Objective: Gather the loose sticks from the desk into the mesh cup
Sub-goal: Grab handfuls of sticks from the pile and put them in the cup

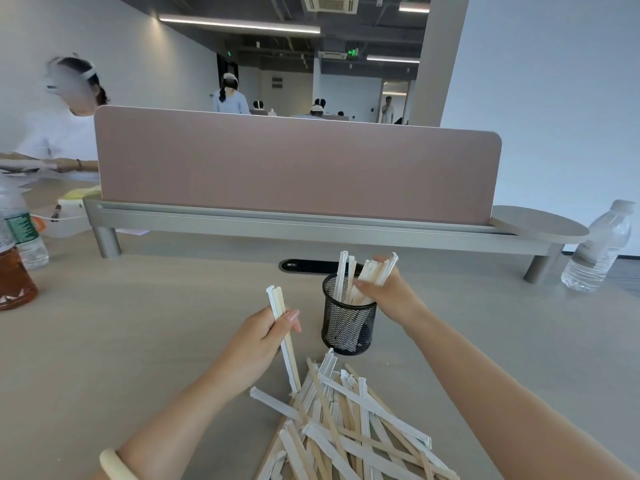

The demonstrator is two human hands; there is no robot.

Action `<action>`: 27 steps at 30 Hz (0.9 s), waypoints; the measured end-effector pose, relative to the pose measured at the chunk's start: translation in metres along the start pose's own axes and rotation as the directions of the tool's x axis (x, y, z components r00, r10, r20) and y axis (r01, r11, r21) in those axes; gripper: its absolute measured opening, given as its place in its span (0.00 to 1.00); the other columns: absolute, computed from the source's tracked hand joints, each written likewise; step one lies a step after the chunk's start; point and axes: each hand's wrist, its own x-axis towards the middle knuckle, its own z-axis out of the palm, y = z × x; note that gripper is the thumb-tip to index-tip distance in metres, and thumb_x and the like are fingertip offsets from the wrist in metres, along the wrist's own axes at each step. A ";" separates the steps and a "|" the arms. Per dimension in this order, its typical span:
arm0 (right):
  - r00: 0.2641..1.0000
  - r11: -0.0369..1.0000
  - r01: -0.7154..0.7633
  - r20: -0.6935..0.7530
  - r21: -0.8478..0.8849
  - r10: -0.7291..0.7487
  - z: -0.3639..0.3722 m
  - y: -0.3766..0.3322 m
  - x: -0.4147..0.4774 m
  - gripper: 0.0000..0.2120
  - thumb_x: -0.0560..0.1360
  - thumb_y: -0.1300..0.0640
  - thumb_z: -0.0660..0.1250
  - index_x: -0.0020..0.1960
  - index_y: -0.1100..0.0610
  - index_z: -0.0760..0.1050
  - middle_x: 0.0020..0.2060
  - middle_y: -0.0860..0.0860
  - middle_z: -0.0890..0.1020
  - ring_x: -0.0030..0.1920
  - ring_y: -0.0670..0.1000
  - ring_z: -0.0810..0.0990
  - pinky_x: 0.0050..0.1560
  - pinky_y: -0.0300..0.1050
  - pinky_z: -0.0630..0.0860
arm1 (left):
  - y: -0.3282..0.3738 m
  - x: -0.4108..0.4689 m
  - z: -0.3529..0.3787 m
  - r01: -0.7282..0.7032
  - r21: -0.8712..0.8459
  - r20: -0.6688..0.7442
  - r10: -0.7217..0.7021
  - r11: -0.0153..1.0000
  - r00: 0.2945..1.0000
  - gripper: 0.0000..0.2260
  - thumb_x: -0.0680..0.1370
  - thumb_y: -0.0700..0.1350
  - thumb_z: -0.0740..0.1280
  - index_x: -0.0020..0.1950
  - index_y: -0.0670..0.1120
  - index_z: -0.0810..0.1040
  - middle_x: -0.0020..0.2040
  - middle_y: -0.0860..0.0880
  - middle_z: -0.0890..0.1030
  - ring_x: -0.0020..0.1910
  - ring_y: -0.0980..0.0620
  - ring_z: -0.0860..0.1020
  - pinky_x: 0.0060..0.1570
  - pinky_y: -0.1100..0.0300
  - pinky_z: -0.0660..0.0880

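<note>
A black mesh cup (348, 323) stands on the desk at centre, with several paper-wrapped sticks upright in it. My right hand (388, 292) is at the cup's right rim, shut on a bunch of wrapped sticks (379, 270) whose lower ends reach into the cup. My left hand (263, 337), left of the cup, grips a wrapped stick (284, 337) held nearly upright. A loose pile of sticks (346, 420), wrapped and bare wooden ones, lies crossed on the desk in front of the cup.
A pink divider panel (298, 168) on a grey rail runs across the back. Water bottles stand at far right (599, 247) and far left (24, 233), with a brown-drink bottle (14, 282) at the left edge. A person sits behind the divider at left.
</note>
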 end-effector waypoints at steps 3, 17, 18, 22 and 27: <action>0.980 0.999 -0.037 0.194 0.006 0.036 -0.004 -0.005 -0.006 0.12 0.78 0.51 0.60 0.60 0.53 0.74 0.57 0.52 0.80 0.52 0.45 0.79 0.52 0.34 0.75 | 0.001 0.002 -0.002 0.001 -0.023 -0.021 -0.002 1.000 1.000 0.14 0.79 0.51 0.57 0.36 0.52 0.74 0.27 0.52 0.63 0.23 0.57 0.61 0.30 0.60 0.61; 0.950 0.991 -0.067 0.311 0.117 0.027 -0.011 0.013 -0.014 0.19 0.70 0.38 0.67 0.58 0.43 0.74 0.58 0.44 0.81 0.61 0.45 0.78 0.68 0.47 0.69 | 0.039 0.021 -0.017 -0.034 -0.359 -0.317 -0.087 0.933 0.944 0.13 0.79 0.47 0.58 0.37 0.47 0.76 0.23 0.50 0.66 0.27 0.52 0.65 0.35 0.57 0.63; 0.940 0.994 -0.030 0.341 0.109 -0.009 -0.013 0.013 -0.014 0.21 0.66 0.38 0.70 0.57 0.42 0.74 0.58 0.43 0.81 0.60 0.43 0.78 0.66 0.44 0.70 | 0.048 0.030 -0.017 -0.057 -0.418 -0.348 -0.102 0.907 0.932 0.13 0.79 0.47 0.58 0.37 0.47 0.76 0.24 0.50 0.66 0.27 0.52 0.65 0.35 0.58 0.64; 0.924 0.988 0.035 0.372 0.150 -0.090 -0.013 0.026 -0.022 0.24 0.64 0.53 0.75 0.58 0.47 0.73 0.55 0.43 0.82 0.56 0.36 0.79 0.54 0.32 0.75 | 0.066 0.061 0.008 -0.061 -0.432 -0.355 -0.107 0.900 0.929 0.14 0.79 0.46 0.58 0.37 0.45 0.76 0.25 0.49 0.67 0.24 0.55 0.66 0.33 0.61 0.65; 0.932 0.983 0.060 0.342 0.172 -0.117 -0.006 0.040 -0.016 0.26 0.67 0.62 0.75 0.60 0.48 0.69 0.56 0.43 0.80 0.54 0.33 0.79 0.49 0.29 0.75 | 0.054 0.093 0.038 0.037 -0.245 -0.282 -0.108 0.969 0.953 0.11 0.79 0.45 0.59 0.44 0.45 0.80 0.34 0.46 0.75 0.35 0.50 0.74 0.39 0.56 0.75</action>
